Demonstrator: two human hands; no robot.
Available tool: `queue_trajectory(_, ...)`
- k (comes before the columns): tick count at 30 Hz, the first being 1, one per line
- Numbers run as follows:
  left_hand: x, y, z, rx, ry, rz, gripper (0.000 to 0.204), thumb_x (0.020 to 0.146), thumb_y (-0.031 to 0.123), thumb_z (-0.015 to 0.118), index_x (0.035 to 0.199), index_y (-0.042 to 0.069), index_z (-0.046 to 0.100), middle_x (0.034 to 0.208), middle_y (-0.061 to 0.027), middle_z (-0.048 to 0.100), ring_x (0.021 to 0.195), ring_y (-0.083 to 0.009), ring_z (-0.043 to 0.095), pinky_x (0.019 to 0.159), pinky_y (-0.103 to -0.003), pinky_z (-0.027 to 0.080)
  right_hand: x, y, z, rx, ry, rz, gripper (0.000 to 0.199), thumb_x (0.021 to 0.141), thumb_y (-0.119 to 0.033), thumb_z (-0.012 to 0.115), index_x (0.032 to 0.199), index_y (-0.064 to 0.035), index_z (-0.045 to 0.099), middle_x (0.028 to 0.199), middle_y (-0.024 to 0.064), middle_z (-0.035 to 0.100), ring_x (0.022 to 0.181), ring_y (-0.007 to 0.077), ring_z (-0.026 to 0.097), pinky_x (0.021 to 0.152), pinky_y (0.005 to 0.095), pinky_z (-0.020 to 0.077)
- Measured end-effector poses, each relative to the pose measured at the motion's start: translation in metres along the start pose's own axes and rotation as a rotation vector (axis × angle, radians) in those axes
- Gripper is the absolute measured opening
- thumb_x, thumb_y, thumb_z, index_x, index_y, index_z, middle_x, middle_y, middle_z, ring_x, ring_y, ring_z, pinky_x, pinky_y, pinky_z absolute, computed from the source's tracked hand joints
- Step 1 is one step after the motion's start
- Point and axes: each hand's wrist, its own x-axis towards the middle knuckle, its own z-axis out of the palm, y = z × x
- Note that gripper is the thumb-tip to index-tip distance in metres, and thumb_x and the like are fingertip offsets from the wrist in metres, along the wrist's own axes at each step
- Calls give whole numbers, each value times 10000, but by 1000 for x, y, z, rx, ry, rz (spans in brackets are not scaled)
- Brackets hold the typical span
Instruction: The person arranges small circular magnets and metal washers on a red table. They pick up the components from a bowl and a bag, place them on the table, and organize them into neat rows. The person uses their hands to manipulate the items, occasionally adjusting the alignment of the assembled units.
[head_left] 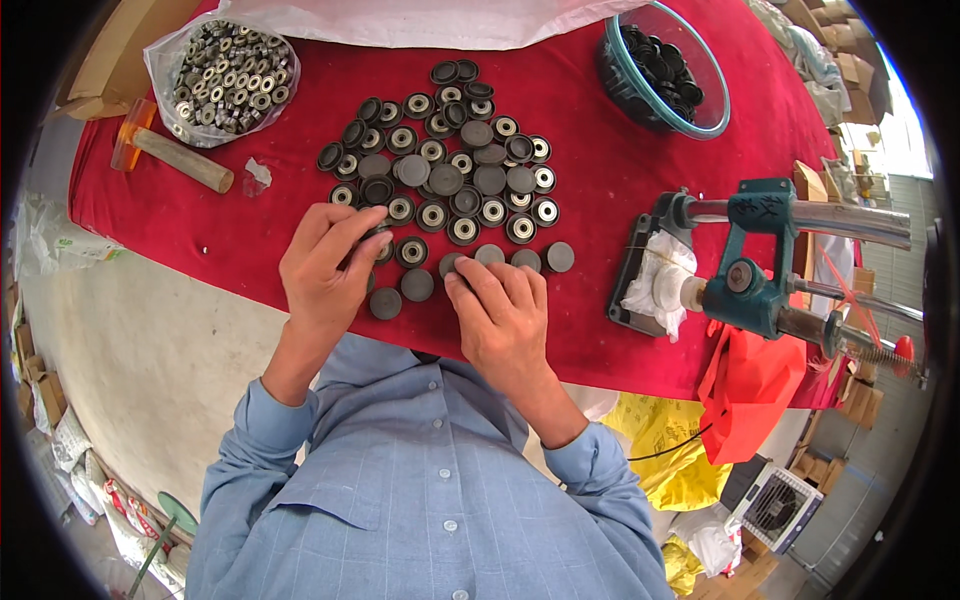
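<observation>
My left hand [332, 262] pinches a black round cap [376, 231] between thumb and fingers, at the near left edge of a cluster on the red cloth. The fingers of my right hand [500, 318] are curled together, their tips on a dark round cap [450, 263] in the front row. Several caps there lie smooth side up, such as a grey-black cap [416, 285] between my hands. Farther back, many black caps stand open side up with a metal bearing [432, 215] seated inside; other caps lie on top of some of them.
A clear bag of metal bearings [232, 85] and a wooden-handled mallet [180, 160] sit at the far left. At the far right stands a bowl of black caps [665, 70]. A green hand press [750, 255] occupies the right side, with a red bag [750, 385] hanging below.
</observation>
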Motion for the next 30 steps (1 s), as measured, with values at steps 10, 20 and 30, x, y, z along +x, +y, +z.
queue_trajectory(10,-24,0,-17,85,40,29,299,888,-69,840,1173,19,827,1121,-112,725,966,-205,721,785,-304,596,-21,-18,4,-155,-20,66,300,879,-103,711,1163,-54,796,1368,53,715,1163,230,651,996,465,423)
queue_trajectory(20,-28,-8,-8,338,-76,278,377,842,6,835,1212,72,810,1157,-82,722,1062,-306,681,898,-429,535,-6,-7,-13,97,21,214,407,862,-55,766,1269,-71,745,1233,69,704,1083,262,652,956,451,438)
queue_trajectory(30,-41,4,-15,464,-145,330,424,820,56,819,1242,81,795,1246,-60,708,1160,-319,633,990,-482,474,41,28,-9,206,-4,393,286,913,-96,802,1193,-78,748,1029,97,682,885,305,690,752,438,531)
